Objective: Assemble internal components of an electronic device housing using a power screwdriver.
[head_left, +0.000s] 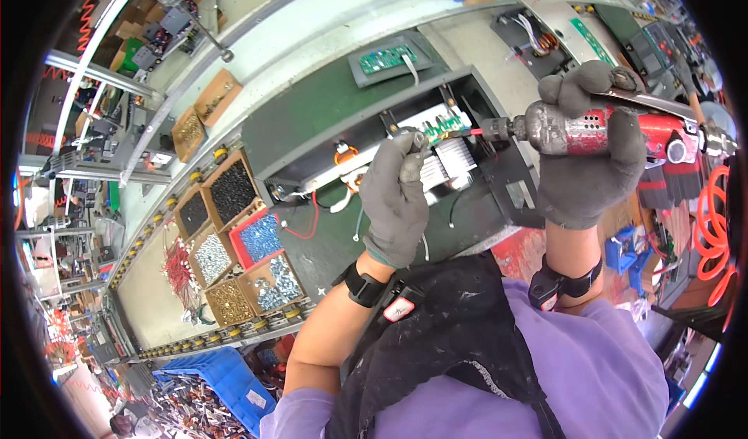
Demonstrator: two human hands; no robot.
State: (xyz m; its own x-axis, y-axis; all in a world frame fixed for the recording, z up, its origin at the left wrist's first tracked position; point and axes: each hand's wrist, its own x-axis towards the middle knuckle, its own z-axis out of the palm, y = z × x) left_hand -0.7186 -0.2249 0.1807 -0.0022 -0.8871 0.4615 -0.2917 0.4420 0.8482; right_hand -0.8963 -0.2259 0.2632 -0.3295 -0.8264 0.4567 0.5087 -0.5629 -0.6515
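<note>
My right hand (pixel 584 182), in a grey glove, is wrapped around a red air screwdriver (pixel 584 130) held level, its bit pointing left. The bit's red-sleeved tip reaches a green circuit board (pixel 442 126) inside a long dark metal housing (pixel 362 122). At the board's left end my gloved left hand (pixel 395 197) has thumb and finger pinched together; whatever lies between them is too small to make out. Beside the board, just right of those fingertips, sits a finned silver heat sink (pixel 457 161). Loose wires (pixel 315 219) come out of the housing's near side.
Left of the housing stand boxes of black screws (pixel 232 192), blue fasteners (pixel 261 238), silver screws (pixel 278 283) and brass-coloured parts (pixel 230 303). Red wires (pixel 179 271) lie beyond them. Another panel with a circuit board (pixel 387 59) rests behind. A coiled orange hose (pixel 710 229) hangs at right.
</note>
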